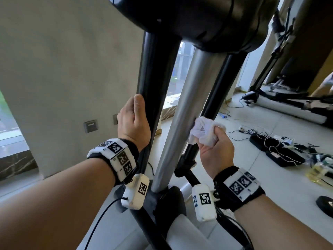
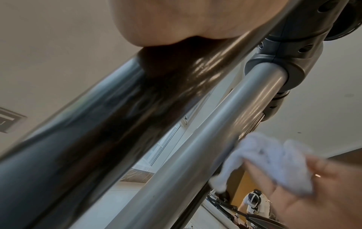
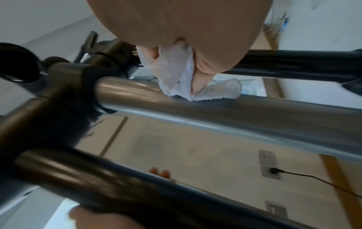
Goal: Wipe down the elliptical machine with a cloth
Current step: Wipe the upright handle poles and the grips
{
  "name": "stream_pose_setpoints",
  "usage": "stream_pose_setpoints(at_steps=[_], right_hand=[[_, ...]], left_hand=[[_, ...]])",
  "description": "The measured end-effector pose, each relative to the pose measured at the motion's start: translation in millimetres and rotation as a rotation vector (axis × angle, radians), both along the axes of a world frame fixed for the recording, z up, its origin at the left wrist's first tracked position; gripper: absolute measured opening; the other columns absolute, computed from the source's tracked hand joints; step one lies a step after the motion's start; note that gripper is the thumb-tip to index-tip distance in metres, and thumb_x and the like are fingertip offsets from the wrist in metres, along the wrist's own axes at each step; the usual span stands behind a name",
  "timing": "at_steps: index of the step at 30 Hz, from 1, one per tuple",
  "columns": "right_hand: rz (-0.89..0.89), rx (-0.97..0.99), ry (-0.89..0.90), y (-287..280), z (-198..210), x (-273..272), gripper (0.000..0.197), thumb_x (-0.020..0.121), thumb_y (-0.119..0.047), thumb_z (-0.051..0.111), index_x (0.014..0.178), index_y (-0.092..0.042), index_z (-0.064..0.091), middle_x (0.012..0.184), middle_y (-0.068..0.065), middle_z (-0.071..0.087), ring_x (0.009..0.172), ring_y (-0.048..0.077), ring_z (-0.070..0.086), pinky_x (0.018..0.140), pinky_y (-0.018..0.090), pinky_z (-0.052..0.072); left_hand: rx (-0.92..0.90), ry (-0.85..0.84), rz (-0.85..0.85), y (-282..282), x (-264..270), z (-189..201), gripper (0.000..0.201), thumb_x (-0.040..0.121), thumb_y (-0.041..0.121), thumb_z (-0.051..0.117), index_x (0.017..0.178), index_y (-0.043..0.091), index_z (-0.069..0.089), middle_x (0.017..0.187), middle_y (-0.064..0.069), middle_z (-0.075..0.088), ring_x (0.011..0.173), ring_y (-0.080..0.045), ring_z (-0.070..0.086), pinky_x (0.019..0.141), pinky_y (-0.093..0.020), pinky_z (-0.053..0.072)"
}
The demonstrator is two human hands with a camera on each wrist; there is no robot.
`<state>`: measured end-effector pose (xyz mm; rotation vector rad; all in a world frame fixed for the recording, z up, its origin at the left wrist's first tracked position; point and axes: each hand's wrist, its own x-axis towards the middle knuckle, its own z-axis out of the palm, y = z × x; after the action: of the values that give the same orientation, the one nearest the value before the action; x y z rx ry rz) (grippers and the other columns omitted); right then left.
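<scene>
Three smooth round tubes: two black, one silver point(image 1: 182, 112). Left hand point(image 1: 133, 121) gripping black tube point(image 1: 155, 73); right hand point(image 1: 216, 152) clutching one crumpled white cloth point(image 1: 203, 130) against silver.

A wall switch plate point(image 1: 91, 126) is seen at left; black cases point(image 1: 277, 149) and tangled cables point(image 1: 234, 105) are scattered on the far right floor point(image 1: 252, 123).

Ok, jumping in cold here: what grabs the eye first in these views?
The white cloth, bunched in the right hand, pressed against the silver centre tube at mid-frame. Left of it, the left hand grips the black upright. Cables and black cases clutter the floor at right.
</scene>
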<state>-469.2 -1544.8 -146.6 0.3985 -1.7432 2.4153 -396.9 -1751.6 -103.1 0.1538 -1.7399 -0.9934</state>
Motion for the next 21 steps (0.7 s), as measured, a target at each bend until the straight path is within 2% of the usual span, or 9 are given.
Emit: stream_pose_setpoints(at_steps=[2,3,6,8,10,13,15,17,21], right_hand=[[0.038,-0.042,0.129,-3.0,27.5,4.8,0.01,0.085,-0.017,0.056,0.081,-0.027,0.059,0.082,-0.009,0.057,0.072,0.001,0.058,0.073,0.018,0.051],[0.036,-0.033,0.23,-5.1,41.6,6.0,0.011,0.086,-0.018,0.058,0.084,-0.029,0.057,0.082,-0.013,0.057,0.072,0.001,0.056,0.07,0.016,0.048],[-0.095,0.168,0.584,-13.9,80.3,6.7,0.019,0.103,-0.021,0.051,0.122,-0.023,0.049,0.101,-0.025,0.058,0.089,0.004,0.06,0.077,0.02,0.049],[-0.19,0.322,0.807,-20.7,104.5,2.8,0.026,0.104,-0.018,0.051,0.126,-0.028,0.042,0.106,-0.029,0.06,0.094,0.0,0.063,0.08,0.018,0.049],[-0.245,0.453,0.992,-25.4,125.3,-4.0,0.03,0.101,-0.014,0.054,0.127,-0.026,0.047,0.112,-0.024,0.061,0.104,0.005,0.063,0.088,0.019,0.049],[-0.466,0.711,1.314,-30.5,143.8,-28.3,0.021,0.094,-0.007,0.062,0.115,-0.009,0.067,0.119,0.002,0.065,0.115,0.024,0.054,0.102,0.024,0.041],[-0.59,0.908,1.462,-33.2,146.0,-43.4,0.019,0.086,0.002,0.065,0.101,-0.007,0.073,0.113,0.009,0.066,0.108,0.034,0.052,0.098,0.036,0.044],[-0.619,1.068,1.523,-33.7,142.0,-54.7,0.021,0.084,0.005,0.066,0.099,-0.007,0.073,0.109,0.012,0.064,0.102,0.034,0.052,0.088,0.043,0.047],[-0.533,1.216,1.558,-37.4,114.1,-60.5,0.015,0.081,-0.015,0.075,0.095,-0.01,0.072,0.108,0.008,0.059,0.1,0.027,0.044,0.079,0.042,0.045]], left_hand=[[0.007,0.0,0.0,0.0,1.1,-0.9,0.045,0.101,0.059,0.017,0.067,0.03,0.024,0.055,0.019,0.04,0.052,-0.004,0.034,0.05,-0.019,0.025],[0.01,0.005,-0.002,0.3,1.5,-0.7,0.044,0.101,0.058,0.018,0.067,0.03,0.024,0.055,0.022,0.041,0.052,-0.004,0.035,0.051,-0.019,0.026],[0.007,0.021,-0.002,1.6,1.8,-0.9,0.044,0.101,0.058,0.019,0.068,0.031,0.023,0.056,0.022,0.041,0.052,-0.004,0.035,0.051,-0.018,0.026],[0.005,0.02,0.001,1.9,1.7,-0.9,0.044,0.101,0.059,0.018,0.068,0.031,0.023,0.056,0.022,0.042,0.052,-0.004,0.036,0.051,-0.018,0.026],[0.004,0.012,0.007,1.7,1.6,-1.5,0.044,0.101,0.06,0.017,0.068,0.031,0.023,0.057,0.022,0.043,0.052,-0.003,0.035,0.05,-0.019,0.026],[0.008,0.009,0.007,1.5,1.7,-2.2,0.045,0.101,0.061,0.017,0.068,0.031,0.023,0.057,0.022,0.043,0.052,-0.004,0.034,0.05,-0.023,0.023],[0.008,0.003,0.006,1.1,1.7,-2.6,0.045,0.101,0.061,0.017,0.068,0.031,0.023,0.057,0.021,0.043,0.052,-0.005,0.034,0.052,-0.026,0.019],[0.001,0.01,0.001,0.9,1.5,-2.7,0.045,0.101,0.061,0.016,0.068,0.031,0.023,0.057,0.02,0.042,0.052,-0.007,0.034,0.051,-0.025,0.02],[-0.003,0.032,-0.005,0.3,0.4,-2.6,0.045,0.102,0.059,0.018,0.068,0.031,0.023,0.056,0.019,0.04,0.051,-0.006,0.033,0.05,-0.019,0.025]])
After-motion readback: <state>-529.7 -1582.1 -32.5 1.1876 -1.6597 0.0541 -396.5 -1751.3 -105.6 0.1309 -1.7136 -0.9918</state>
